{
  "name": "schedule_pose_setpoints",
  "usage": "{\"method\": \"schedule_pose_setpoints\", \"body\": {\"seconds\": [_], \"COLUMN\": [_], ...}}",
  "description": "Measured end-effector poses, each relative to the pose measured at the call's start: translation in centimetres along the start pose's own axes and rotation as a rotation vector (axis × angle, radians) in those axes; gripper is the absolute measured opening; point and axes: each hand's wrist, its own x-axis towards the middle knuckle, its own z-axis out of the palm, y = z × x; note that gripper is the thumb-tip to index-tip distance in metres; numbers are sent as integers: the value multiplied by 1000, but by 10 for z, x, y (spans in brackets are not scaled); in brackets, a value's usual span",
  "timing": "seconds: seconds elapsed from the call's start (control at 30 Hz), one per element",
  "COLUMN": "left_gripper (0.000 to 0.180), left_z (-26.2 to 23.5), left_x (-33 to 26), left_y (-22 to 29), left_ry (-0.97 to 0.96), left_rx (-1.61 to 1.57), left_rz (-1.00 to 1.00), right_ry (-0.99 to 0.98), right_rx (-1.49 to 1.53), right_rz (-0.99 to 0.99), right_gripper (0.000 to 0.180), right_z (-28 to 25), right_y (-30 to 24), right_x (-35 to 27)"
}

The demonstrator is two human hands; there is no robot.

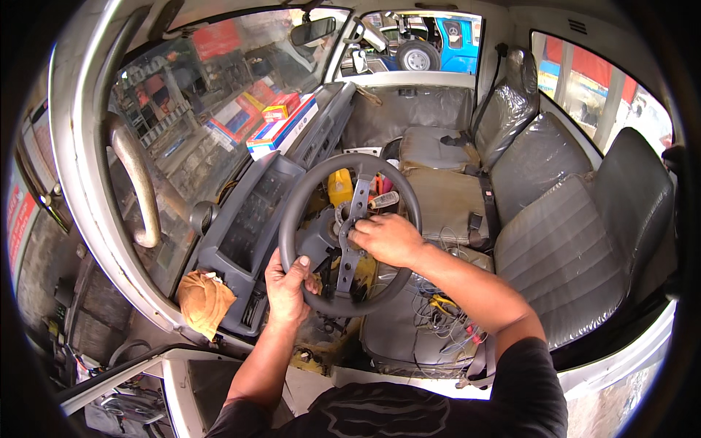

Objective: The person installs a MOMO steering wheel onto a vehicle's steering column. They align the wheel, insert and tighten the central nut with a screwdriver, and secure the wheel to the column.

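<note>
A dark steering wheel (292, 208) fills the middle of the view, crossed by a grey metal spoke bar (349, 266) with round holes. Around the lower left of its rim my left hand (288, 288) is closed, thumb on top. My right hand (387, 237) reaches over the wheel to its hub, fingers curled together there; whatever they hold is hidden. Just beyond that hand lies a pale, handle-shaped object (383, 199), near a yellow container (339, 187). Behind the wheel the steering column (318, 237) is partly covered.
Tangled wires (438, 306) lie on the near seat (387, 328). An instrument panel (252, 208) stands left of the wheel, with boxes (288, 124) farther along the dashboard. An orange-brown cloth (204, 301) sits at its near end. Grey seats (562, 248) line the right.
</note>
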Motion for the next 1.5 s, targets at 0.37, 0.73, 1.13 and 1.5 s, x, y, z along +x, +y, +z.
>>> {"method": "schedule_pose_setpoints", "body": {"seconds": [0.37, 0.73, 1.13, 1.5], "left_gripper": [23, 21, 58, 83], "left_z": [31, 23, -35, -7], "left_x": [43, 78, 127, 163], "left_y": [22, 26, -5, -61], "left_ry": [54, 149, -44, -593], "left_rx": [26, -102, 259, 633], "left_rz": [-101, -244, -137, 15], "right_ry": [188, 180, 285, 301], "right_rx": [730, 560, 854, 778], "right_rz": [725, 1136, 1348, 1302], "right_gripper": [15, 84, 81, 82], "right_z": [2, 8, 51, 45], "right_y": [31, 26, 14, -2], "right_x": [17, -40, -72, -62]}}
